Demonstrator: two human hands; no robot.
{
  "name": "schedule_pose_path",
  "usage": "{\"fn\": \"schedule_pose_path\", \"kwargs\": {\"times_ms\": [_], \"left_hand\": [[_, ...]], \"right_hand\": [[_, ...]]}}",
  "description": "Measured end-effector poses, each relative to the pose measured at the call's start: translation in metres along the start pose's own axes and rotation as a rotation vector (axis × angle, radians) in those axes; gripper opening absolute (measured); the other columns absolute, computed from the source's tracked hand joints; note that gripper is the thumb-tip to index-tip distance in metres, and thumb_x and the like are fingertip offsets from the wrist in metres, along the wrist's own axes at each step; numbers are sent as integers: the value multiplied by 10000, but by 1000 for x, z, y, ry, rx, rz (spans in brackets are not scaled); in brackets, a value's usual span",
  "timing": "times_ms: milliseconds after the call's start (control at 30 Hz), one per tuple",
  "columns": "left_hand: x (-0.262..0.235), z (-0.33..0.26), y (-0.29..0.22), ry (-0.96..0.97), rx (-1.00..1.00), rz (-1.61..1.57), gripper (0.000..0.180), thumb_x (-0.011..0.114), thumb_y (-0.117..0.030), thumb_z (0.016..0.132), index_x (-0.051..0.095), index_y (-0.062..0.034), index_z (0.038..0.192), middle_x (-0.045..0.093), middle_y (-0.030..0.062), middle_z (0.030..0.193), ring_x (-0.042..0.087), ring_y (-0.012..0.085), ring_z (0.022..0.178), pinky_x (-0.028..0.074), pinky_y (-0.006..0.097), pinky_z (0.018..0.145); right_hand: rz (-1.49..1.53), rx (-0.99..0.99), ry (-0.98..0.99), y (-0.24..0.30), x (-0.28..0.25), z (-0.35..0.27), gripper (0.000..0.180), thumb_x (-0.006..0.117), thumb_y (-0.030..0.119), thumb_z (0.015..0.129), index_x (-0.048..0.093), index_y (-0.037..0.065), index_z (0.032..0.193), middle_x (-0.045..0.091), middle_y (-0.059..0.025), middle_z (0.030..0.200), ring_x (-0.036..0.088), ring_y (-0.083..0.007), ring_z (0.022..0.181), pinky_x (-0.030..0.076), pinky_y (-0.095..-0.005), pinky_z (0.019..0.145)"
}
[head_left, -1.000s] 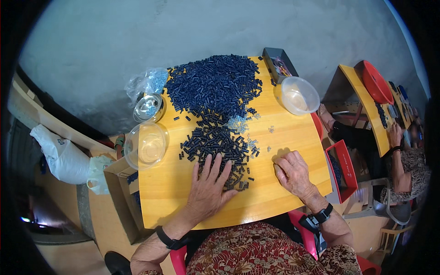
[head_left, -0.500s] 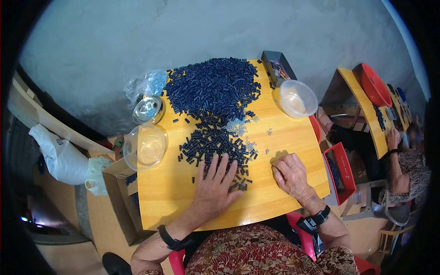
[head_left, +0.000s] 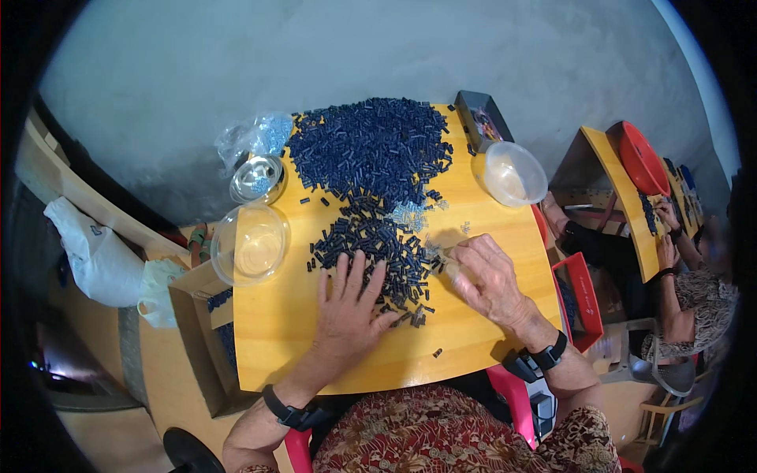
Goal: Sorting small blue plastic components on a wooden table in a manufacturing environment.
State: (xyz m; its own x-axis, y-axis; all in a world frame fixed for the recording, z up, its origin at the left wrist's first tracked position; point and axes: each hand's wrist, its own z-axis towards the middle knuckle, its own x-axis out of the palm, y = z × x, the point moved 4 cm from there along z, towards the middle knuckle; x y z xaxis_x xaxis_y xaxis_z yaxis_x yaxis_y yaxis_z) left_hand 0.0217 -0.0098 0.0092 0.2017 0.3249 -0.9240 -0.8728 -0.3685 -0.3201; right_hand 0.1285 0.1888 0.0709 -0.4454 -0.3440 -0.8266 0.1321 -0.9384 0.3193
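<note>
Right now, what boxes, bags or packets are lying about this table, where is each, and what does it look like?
Small box: far right corner of the yellow table, oblong, dark grey, colourful picture inside.
Plastic bag: far left corner, crumpled, clear, holding bluish bits.
Cardboard box: left of the table, lower down, brown, open.
White bag: further left, soft and bulging.
Red tray: right of the table, flat, rectangular.

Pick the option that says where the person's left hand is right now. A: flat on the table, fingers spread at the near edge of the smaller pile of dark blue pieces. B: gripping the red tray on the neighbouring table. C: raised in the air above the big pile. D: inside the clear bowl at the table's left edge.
A: the left hand lies flat on the yellow table, fingers spread into the smaller pile of dark blue pieces.
</note>
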Motion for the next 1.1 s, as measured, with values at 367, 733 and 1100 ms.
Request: {"fn": "schedule_pose_path", "kwargs": {"times_ms": [367, 733, 1100], "left_hand": [[-8, -18, 17, -81, -149, -67, 641, 444, -462, 1003, 361, -55, 1492, 311, 222, 1540, 234, 437, 1438, 152, 579, 1152], [-5, -20, 23, -135, -187, -117, 651, 512, -439, 971, 385, -56, 1481, 351, 269, 1499, 285, 442, 1410, 191, 601, 1127], [-3, -19, 27, -122, -219, -149, 685, 458, -507, 984, 364, -54, 1491, 329, 251, 1521, 268, 426, 1428, 187, 553, 1150]], "right_hand": [[-262, -214, 316, 28, 47, -36, 625, 658, 482, 841, 504, 165, 1357, 434, -186, 1394, 406, -366, 1314, 326, -520, 1070], [-120, -229, 320, 40, 31, -51, 673, 594, 507, 894, 432, 117, 1418, 414, -195, 1427, 398, -371, 1332, 337, -564, 1075], [-168, -66, 201, 4, 34, -2, 499, 658, 288, 863, 538, 87, 1305, 488, -179, 1327, 441, -364, 1260, 343, -492, 1059]]}}
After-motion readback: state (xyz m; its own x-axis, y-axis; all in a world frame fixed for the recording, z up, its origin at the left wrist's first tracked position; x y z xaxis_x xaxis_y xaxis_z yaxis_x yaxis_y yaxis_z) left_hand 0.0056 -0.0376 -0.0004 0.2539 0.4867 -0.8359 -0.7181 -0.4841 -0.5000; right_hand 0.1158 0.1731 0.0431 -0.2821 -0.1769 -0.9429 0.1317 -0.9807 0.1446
